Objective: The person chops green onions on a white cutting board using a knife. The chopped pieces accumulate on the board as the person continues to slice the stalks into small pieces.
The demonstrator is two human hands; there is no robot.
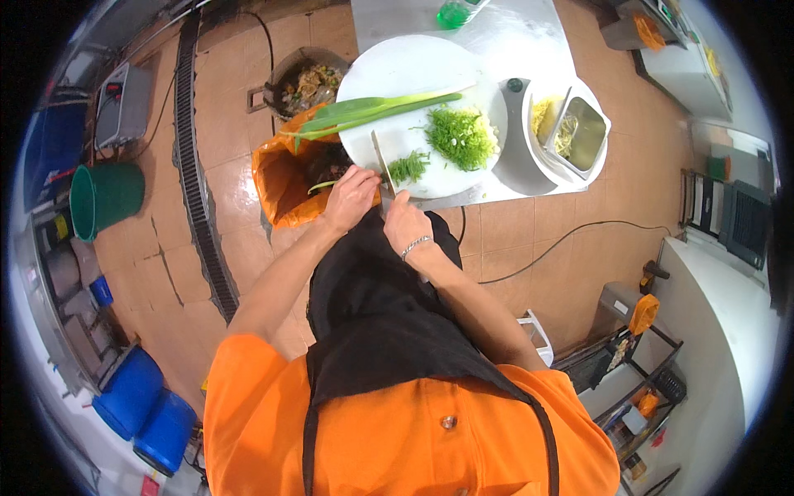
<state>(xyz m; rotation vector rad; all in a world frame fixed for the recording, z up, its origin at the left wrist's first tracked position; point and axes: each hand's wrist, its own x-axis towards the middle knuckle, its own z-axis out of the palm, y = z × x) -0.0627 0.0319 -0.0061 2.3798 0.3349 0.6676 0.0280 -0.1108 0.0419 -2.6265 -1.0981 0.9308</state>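
Note:
My right hand (406, 223) grips the handle of a knife (383, 162), its blade upright on the near left edge of a round white cutting board (397, 68). Close to the blade, my left hand (353, 195) holds green onion stalks (322, 185), whose ends hang over the board's edge. Just right of the knife lies a small heap of cut green onion (408, 167). A larger pile of finely chopped green onion (462, 137) sits farther right. Long whole green onions (378, 111) lie across the board, their leaves reaching past its left rim.
An orange plastic bag (273, 186) hangs open at the board's left, beside a bucket of food scraps (310, 84). Right of the board, a white round container (598, 164) bears a metal pan (586, 139). A bottle with green liquid (453, 15) stands at the steel table's far side.

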